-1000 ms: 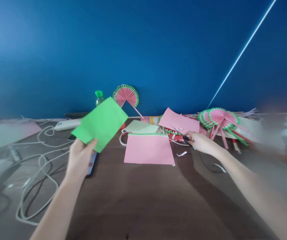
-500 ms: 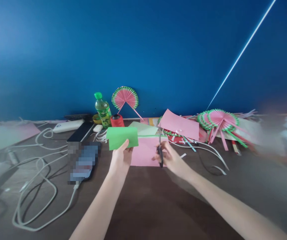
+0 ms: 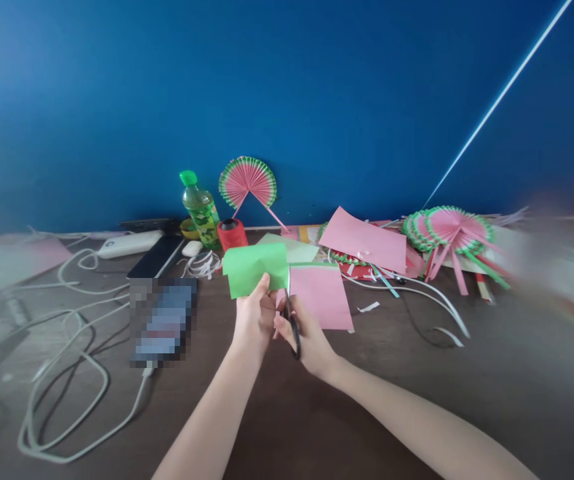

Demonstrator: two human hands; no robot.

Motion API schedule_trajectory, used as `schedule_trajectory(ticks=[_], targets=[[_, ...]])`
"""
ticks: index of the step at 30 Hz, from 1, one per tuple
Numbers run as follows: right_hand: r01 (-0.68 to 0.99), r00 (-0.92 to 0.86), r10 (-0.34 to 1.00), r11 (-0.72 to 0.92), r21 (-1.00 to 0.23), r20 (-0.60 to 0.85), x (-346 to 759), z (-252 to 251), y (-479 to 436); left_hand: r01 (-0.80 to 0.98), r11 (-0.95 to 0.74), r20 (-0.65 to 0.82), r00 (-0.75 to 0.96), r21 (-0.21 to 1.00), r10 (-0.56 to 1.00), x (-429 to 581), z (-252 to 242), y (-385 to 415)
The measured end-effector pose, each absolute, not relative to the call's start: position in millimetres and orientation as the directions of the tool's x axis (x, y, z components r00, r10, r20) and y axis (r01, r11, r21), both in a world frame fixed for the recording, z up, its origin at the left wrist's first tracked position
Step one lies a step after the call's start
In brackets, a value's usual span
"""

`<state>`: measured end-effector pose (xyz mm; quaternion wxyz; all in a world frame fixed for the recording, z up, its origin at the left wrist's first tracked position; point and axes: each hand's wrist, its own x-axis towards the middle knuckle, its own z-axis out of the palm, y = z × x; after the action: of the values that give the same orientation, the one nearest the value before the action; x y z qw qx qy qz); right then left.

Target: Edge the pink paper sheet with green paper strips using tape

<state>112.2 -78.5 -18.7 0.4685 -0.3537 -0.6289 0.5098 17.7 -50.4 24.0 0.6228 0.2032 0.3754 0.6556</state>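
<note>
Between thumb and fingers, my left hand (image 3: pixel 255 313) pinches a bright green sheet of paper (image 3: pixel 253 267), which is folded or curved along its top. My right hand (image 3: pixel 309 337) grips scissors (image 3: pixel 294 328) with dark handles. The blades point upward along the right edge of the green paper; I cannot tell whether they are cutting into it. Under and behind the hands lies a pink sheet of paper (image 3: pixel 321 300) with a green strip along its far edge. A pale green sheet (image 3: pixel 291 248) rests beyond the green paper.
A green-capped bottle (image 3: pixel 201 213) and a red spool (image 3: pixel 232 235) stand at the back. One pleated pink-and-green fan (image 3: pixel 248 183) leans on the blue wall; more fans (image 3: pixel 449 233) lie right. A phone (image 3: pixel 167 320) with a long white cable (image 3: pixel 107 387) is at left. Paper scraps lie about.
My right hand has brought the scissors leftward to the right edge of the green paper. The left hand and green paper have shifted slightly right, and the head view has shifted a little.
</note>
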Motion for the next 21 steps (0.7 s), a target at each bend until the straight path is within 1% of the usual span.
schedule_trajectory(ticks=[2,4,11,21], targets=[[0.017,-0.293,0.926,0.255,-0.967,0.239,113.0,-23.1,-76.5,-0.698,-0.004,-0.165,-0.175,0.716,0.971,18.8,23.3,-51.1],[0.032,-0.276,0.93,0.262,-0.964,0.244,113.9,-25.4,-75.5,-0.713,-0.036,-0.146,-0.192,0.7,0.97,20.2,23.4,-51.4],[-0.024,-0.287,0.932,0.222,-0.975,0.219,114.6,-26.3,-75.9,-0.701,0.014,-0.22,-0.204,0.713,0.954,22.5,25.3,-55.0],[0.064,-0.281,0.937,0.236,-0.97,0.209,117.6,-30.2,-76.2,-0.677,0.029,-0.241,-0.221,0.736,0.945,20.4,29.0,-53.6]])
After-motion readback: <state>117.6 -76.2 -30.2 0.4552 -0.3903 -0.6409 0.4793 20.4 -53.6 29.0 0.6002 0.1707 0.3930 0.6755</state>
